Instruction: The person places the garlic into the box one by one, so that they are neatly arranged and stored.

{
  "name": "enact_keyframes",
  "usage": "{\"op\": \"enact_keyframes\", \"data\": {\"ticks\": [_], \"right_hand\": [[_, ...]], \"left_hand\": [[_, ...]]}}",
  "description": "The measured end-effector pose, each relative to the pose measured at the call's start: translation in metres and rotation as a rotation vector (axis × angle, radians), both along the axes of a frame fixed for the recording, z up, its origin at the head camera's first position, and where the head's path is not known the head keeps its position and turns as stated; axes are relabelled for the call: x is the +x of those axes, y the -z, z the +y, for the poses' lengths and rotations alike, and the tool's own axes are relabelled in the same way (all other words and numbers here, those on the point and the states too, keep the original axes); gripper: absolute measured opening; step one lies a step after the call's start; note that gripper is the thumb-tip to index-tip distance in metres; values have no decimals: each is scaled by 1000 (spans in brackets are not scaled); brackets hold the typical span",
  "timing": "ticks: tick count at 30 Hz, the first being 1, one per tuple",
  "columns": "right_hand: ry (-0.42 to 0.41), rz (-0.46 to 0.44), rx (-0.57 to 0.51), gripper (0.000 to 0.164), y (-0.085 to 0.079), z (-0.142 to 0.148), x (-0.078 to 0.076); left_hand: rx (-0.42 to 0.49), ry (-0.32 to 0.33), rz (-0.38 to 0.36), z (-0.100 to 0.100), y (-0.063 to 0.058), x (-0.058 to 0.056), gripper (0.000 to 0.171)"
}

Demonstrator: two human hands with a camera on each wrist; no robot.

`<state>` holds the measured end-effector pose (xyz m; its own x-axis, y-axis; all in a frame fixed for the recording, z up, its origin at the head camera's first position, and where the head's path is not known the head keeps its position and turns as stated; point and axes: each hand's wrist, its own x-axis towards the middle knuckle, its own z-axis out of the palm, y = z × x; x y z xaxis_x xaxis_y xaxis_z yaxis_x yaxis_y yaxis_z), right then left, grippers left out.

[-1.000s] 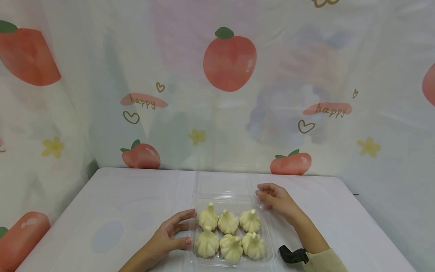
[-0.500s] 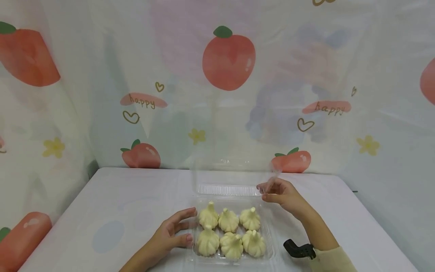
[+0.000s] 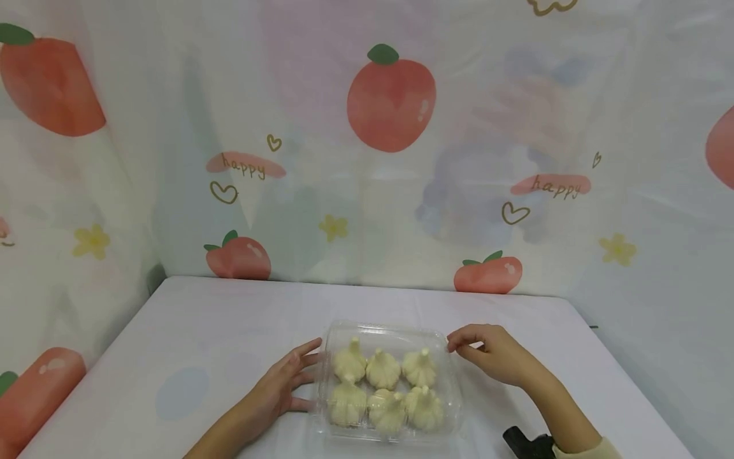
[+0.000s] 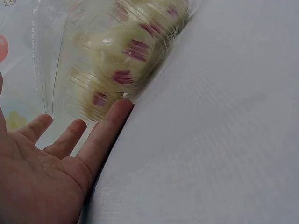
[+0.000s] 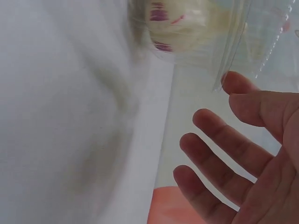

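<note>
A clear plastic clamshell box (image 3: pixel 395 331) stands on the table with its lid down over several pale garlic bulbs (image 3: pixel 420 368), set in two rows. Purple marks show on the lower sides of the garlic in both wrist views. My left hand (image 3: pixel 269 395) is at the box's left side, fingers spread and nearly straight. One fingertip reaches the box's lower edge in the left wrist view. At the far right corner is my right hand (image 3: pixel 496 354), its index fingertip (image 5: pixel 236 81) right at the clear rim and the thumb beside it. Its other fingers are loosely extended.
A white cloth covers the table (image 3: pixel 229 319). Behind it hangs a curtain (image 3: pixel 355 191) printed with red fruit, flowers and hearts. A black device (image 3: pixel 530 443) is strapped at the right wrist, by a beige sleeve (image 3: pixel 590 449).
The clear lid, lying back and then raised by the right hand, has swung forward over the garlic. My right hand has come nearer with it; the left hand stays at the box's side.
</note>
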<state>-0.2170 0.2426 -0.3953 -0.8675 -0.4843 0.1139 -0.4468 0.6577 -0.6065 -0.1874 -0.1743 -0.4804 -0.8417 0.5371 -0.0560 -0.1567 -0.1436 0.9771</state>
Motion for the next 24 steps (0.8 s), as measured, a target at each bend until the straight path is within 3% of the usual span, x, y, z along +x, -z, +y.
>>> {"op": "enact_keyframes", "data": {"ticks": [5,8,12,15,19,24], "right_hand": [[14,67,58,15,4,-1,13],[56,123,148,20,7,-1,19],[119,188,279,23,9,-3,27],[142,215,331,26,8,-4,32],[181,227,356,26,7,-7,36],[250,230,361,23,10,-11,39]], "left_hand": [[-52,-32,-94,1,-7,-2,67],[-89,-41,-151,3,-11,3,64],[-133,69,-169,3,-14,20,53],[-153,180,-97,4,-11,31,57],[-175,236,-11,6,-10,36,59],[-192,285,-40,9,-12,40,55]]}}
